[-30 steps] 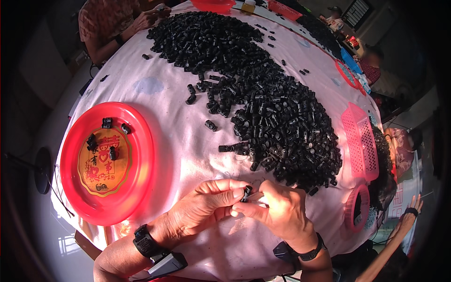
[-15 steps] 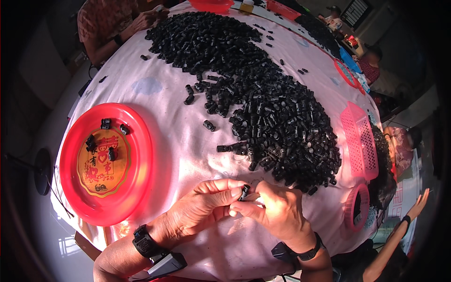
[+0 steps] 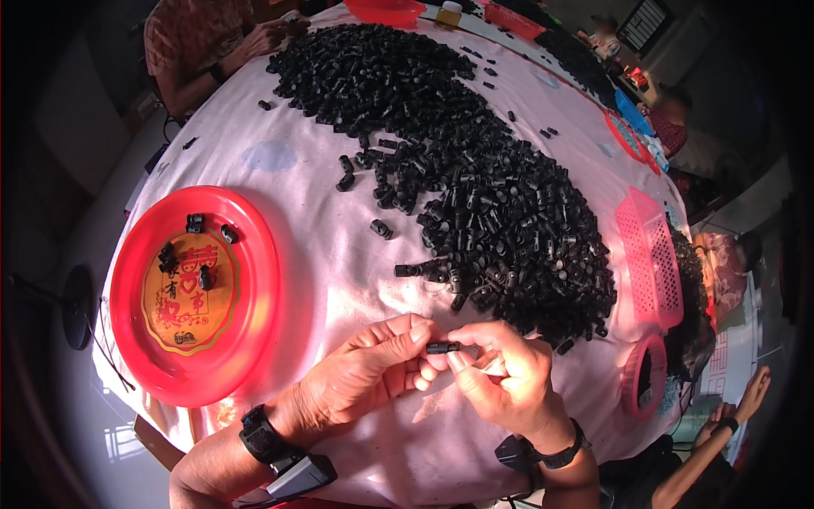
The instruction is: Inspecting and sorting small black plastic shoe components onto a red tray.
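A small black plastic cylinder (image 3: 441, 348), like a cord lock, lies sideways between my two hands. My left hand (image 3: 360, 369) has its fingers curled around the left end, with thumb and index close together just above it. On the other end, my right hand (image 3: 513, 377) pinches it between thumb and index finger. Something pale and thin (image 3: 493, 365) is tucked in my right palm; its kind is mostly hidden. Just beyond my hands spreads a big heap of similar black pieces (image 3: 509, 220). To the left, a red round tray (image 3: 127, 297) holds several of them.
A pink cloth (image 3: 331, 246) covers the table. At right stand a pink perforated basket (image 3: 649, 254) and a pink round basket (image 3: 632, 382). A red basin (image 3: 384, 10) is at the far edge. Other people sit around, one at far left (image 3: 191, 51); another person's arm (image 3: 704, 458) shows at lower right.
The black cylinder has turned from tilted upright to lying sideways. My right hand has opened up from a tighter curl, its thumb and index now along the piece's right end.
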`<move>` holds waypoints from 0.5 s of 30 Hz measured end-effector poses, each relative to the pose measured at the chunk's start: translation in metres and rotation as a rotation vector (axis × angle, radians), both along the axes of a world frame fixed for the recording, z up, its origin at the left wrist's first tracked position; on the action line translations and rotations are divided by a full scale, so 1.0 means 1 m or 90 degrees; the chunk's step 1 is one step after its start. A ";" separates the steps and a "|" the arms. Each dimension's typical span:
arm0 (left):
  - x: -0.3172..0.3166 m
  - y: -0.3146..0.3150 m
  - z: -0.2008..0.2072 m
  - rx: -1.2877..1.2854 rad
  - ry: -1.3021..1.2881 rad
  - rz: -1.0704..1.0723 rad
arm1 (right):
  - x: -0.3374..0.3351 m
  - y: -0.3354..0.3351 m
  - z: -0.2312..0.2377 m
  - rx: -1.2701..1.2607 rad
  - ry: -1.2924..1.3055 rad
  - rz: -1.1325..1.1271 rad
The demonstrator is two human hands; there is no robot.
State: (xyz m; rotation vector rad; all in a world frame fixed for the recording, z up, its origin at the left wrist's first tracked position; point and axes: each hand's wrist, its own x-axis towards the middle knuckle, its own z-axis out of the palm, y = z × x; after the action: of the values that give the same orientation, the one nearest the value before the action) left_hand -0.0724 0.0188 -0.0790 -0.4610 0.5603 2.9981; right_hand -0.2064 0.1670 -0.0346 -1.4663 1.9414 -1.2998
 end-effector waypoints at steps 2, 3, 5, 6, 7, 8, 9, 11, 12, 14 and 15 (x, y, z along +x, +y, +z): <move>-0.001 0.001 0.000 0.007 0.001 0.014 | 0.004 -0.002 -0.006 -0.040 -0.010 -0.038; 0.001 0.002 0.002 -0.024 0.022 0.019 | 0.005 -0.002 -0.010 -0.064 -0.008 -0.062; 0.001 0.004 0.004 -0.055 0.044 0.024 | 0.007 -0.002 -0.009 -0.088 -0.007 -0.085; 0.001 0.005 0.004 -0.061 0.047 0.035 | 0.008 -0.002 -0.006 -0.080 0.033 -0.061; 0.001 0.005 0.003 -0.067 0.050 0.047 | 0.009 -0.002 -0.004 -0.072 0.072 -0.036; 0.000 0.006 0.003 -0.065 0.051 0.045 | 0.008 -0.002 -0.003 -0.070 0.073 -0.038; 0.000 0.006 0.002 -0.068 0.046 0.038 | 0.007 -0.002 -0.003 -0.065 0.097 -0.028; 0.000 0.006 0.002 -0.072 0.041 0.032 | 0.011 0.000 -0.008 -0.041 0.044 -0.063; 0.000 0.005 0.001 -0.075 0.053 0.026 | 0.010 0.000 -0.005 -0.042 0.043 -0.062; 0.001 0.005 0.002 -0.078 0.064 0.021 | 0.006 0.000 0.005 0.038 0.081 -0.047; 0.001 0.005 0.004 -0.097 0.050 0.002 | 0.005 0.000 0.004 0.037 0.081 -0.046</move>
State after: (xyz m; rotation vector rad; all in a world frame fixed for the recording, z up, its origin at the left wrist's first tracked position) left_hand -0.0711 0.0239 -0.0752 -0.3533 0.8000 3.0002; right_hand -0.2010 0.1666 -0.0302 -1.4961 2.1127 -1.1947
